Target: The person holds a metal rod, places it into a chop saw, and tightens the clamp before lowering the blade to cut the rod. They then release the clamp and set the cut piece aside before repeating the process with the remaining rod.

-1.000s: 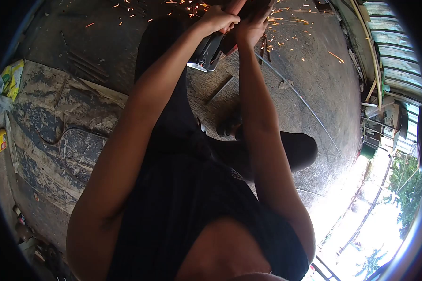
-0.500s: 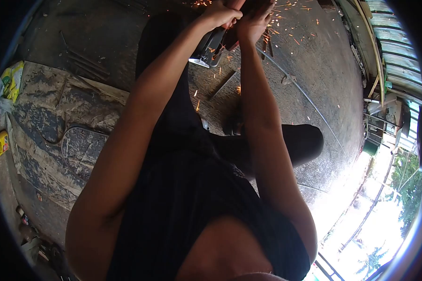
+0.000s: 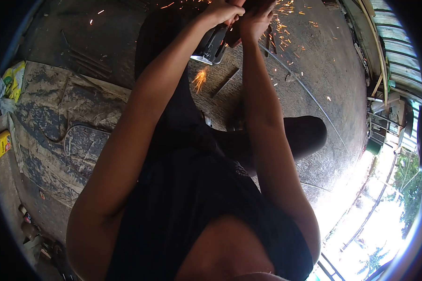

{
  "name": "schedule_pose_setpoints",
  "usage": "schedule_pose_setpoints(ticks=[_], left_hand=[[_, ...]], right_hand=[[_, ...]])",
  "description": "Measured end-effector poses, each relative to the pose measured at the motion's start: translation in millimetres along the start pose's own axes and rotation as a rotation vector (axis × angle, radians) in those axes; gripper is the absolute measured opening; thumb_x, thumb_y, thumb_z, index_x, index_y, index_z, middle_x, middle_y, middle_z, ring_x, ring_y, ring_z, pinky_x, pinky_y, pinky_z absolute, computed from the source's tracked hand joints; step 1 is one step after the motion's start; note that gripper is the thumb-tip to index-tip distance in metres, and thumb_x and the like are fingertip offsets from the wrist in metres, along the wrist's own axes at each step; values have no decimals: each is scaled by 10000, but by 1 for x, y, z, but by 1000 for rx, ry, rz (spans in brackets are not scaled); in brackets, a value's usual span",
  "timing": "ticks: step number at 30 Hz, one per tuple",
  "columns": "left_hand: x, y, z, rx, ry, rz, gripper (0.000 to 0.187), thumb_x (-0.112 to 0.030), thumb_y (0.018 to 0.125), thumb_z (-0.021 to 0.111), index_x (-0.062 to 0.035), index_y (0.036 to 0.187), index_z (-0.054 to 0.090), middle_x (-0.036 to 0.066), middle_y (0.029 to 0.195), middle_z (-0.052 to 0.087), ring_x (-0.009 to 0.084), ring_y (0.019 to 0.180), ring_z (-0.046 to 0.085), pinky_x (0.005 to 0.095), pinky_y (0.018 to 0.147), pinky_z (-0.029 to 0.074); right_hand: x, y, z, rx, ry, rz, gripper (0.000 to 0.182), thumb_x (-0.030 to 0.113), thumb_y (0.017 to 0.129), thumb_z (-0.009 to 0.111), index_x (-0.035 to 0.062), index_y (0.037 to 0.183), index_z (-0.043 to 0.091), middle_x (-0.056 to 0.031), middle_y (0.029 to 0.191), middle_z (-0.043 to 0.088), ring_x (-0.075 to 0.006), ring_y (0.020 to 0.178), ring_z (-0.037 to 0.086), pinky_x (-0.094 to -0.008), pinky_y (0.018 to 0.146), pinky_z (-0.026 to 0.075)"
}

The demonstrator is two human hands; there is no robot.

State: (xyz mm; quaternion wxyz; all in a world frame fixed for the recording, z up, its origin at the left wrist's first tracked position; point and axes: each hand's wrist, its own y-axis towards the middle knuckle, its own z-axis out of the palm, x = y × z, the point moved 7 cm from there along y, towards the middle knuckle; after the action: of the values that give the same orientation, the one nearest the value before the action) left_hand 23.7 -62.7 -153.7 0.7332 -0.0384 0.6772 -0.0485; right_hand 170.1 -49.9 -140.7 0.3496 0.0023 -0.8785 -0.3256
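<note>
Both arms reach away from me to the top edge of the view. My left hand (image 3: pixel 220 13) is closed around the body of an angle grinder (image 3: pixel 212 44), dark with a silver end. My right hand (image 3: pixel 254 19) grips the front of the same tool beside a reddish part. Orange sparks (image 3: pixel 286 18) spray over the concrete floor around the hands. The grinding disc and the piece under it are cut off by the frame's top. I sit in dark clothes with my right knee (image 3: pixel 309 136) bent up.
Thin metal rods (image 3: pixel 227 82) and a long wire (image 3: pixel 309 96) lie on the concrete. A worn mat (image 3: pixel 56 122) lies at left with a yellow bottle (image 3: pixel 1 143) and a bag (image 3: pixel 11 79). A corrugated wall (image 3: pixel 394 47) stands at right, bright outdoors below it.
The hands and grinder have stayed at the top edge. The spark spray has shifted, with a fresh burst now near the rods below the tool. The view has tilted slightly.
</note>
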Motion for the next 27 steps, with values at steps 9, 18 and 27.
schedule_pose_setpoints(ticks=[9,18,27], left_hand=[[0,0,2,55,17,15,208,-162,716,689,-17,587,615,66,521,584,150,417,540,308,429,413],[7,3,2,60,-34,19,209,-176,724,698,-28,594,627,56,522,585,145,440,557,304,439,422],[5,1,2,34,16,12,199,-170,719,698,-29,597,630,51,528,593,149,424,551,303,432,422]], right_hand=[[-2,-4,0,-19,-3,-22,845,128,843,612,145,1569,179,-314,1315,503,-492,1066,582,-516,860,513],[3,-6,-3,-53,40,-95,833,104,836,592,171,1568,200,-306,1408,417,-504,1155,528,-524,913,496],[0,-8,-1,-32,60,-46,825,105,844,587,203,1570,207,-295,1432,406,-483,1187,534,-514,919,502]])
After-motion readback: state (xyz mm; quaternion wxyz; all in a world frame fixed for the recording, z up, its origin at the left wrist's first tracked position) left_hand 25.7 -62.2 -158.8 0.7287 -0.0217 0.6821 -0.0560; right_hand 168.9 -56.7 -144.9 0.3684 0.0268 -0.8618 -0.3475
